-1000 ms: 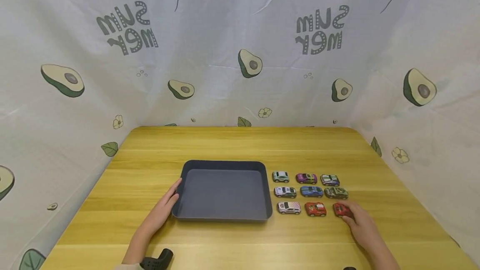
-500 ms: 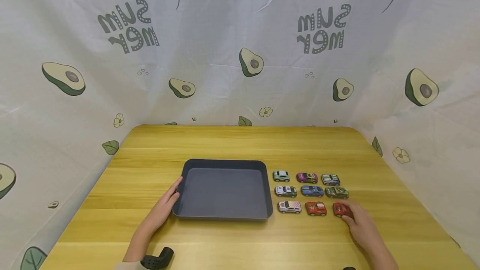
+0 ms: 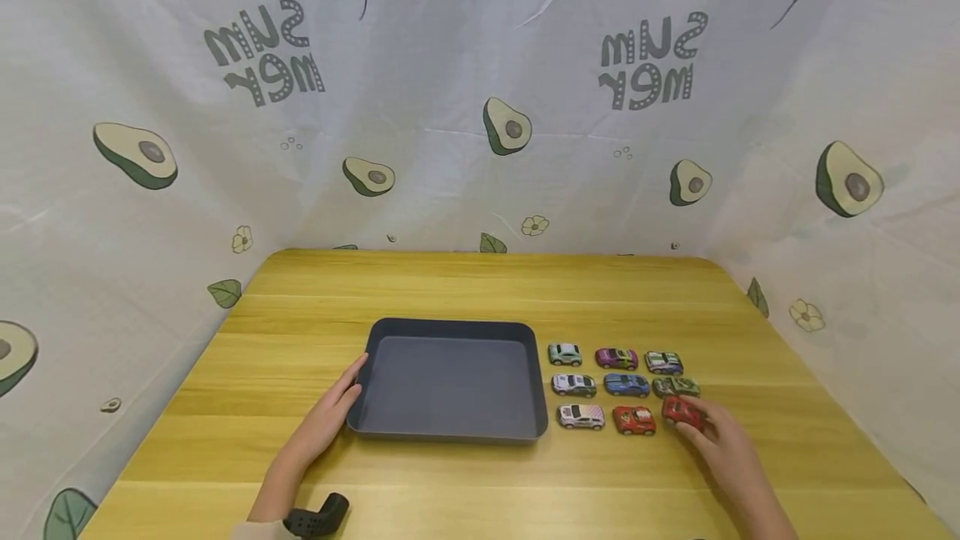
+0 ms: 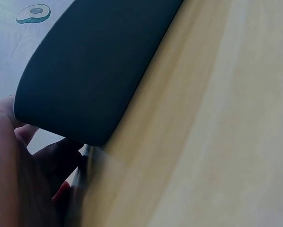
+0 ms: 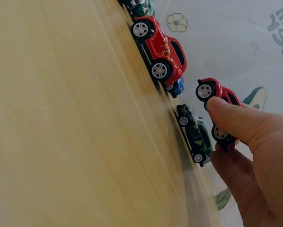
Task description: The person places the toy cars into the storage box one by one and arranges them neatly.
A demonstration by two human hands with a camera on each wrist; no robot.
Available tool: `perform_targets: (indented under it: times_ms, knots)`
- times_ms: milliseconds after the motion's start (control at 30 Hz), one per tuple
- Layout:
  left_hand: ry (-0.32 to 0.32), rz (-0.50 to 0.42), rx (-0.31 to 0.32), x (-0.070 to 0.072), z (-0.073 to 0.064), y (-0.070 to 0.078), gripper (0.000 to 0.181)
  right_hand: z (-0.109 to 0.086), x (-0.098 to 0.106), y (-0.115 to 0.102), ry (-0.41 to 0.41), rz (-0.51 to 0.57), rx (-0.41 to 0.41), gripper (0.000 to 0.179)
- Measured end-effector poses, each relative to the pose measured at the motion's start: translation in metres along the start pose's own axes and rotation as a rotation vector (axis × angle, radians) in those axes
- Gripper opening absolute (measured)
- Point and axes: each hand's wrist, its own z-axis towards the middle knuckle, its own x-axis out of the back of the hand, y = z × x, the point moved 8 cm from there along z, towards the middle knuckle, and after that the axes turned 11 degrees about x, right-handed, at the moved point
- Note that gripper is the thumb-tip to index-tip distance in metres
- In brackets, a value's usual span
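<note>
Between the thumb and fingers of my right hand (image 3: 723, 444) is a red toy car (image 3: 682, 412), pinched by its sides. The right wrist view shows this car (image 5: 220, 90) lifted off the wood, with the thumb across its near side. A camouflage-green toy car (image 5: 194, 134) stands just beyond it, and another red toy car (image 3: 634, 420) is to its left. My left hand (image 3: 321, 422) rests along the left side of a dark grey tray (image 3: 450, 390), fingers extended against its wall. In the left wrist view, the fingers touch the tray's corner (image 4: 80, 94).
Several more toy cars stand in rows right of the tray, among them a blue one (image 3: 626, 384), a purple one (image 3: 617, 358) and a white one (image 3: 581, 417). A patterned curtain (image 3: 435, 107) hangs behind the wooden table (image 3: 480, 490).
My right hand has raised the red toy car from the table and shifted it slightly away from me. The left hand stays at the tray. The head view has moved a little.
</note>
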Motion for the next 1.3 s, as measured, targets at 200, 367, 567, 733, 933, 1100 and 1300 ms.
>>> perform_targets:
  times_ms: [200,367,567,733,933,1100,1300]
  knots:
    - [0.0,-0.001,0.001,0.0,0.001,0.0,0.05,-0.001,-0.003,0.002,-0.039,0.133,-0.124,0.052]
    - [0.005,-0.003,0.006,0.0,0.001,0.0,0.05,0.0,-0.002,-0.007,-0.037,0.132,-0.142,0.055]
    - [0.007,0.001,0.018,0.001,0.002,-0.001,0.049,0.007,-0.001,-0.026,0.032,0.098,-0.033,0.046]
    - [0.009,0.0,0.021,0.001,0.001,0.0,0.049,0.013,-0.003,-0.042,0.097,0.116,0.079,0.037]
    - [0.006,-0.002,0.027,0.001,0.002,0.001,0.049,0.019,-0.009,-0.056,0.08,0.121,0.099,0.035]
    - [0.001,-0.017,0.031,0.002,0.002,0.002,0.048,0.023,-0.014,-0.068,0.053,0.127,0.11,0.035]
    - [0.005,-0.024,0.04,0.001,0.001,-0.001,0.048,0.027,-0.018,-0.074,0.082,0.11,0.141,0.034]
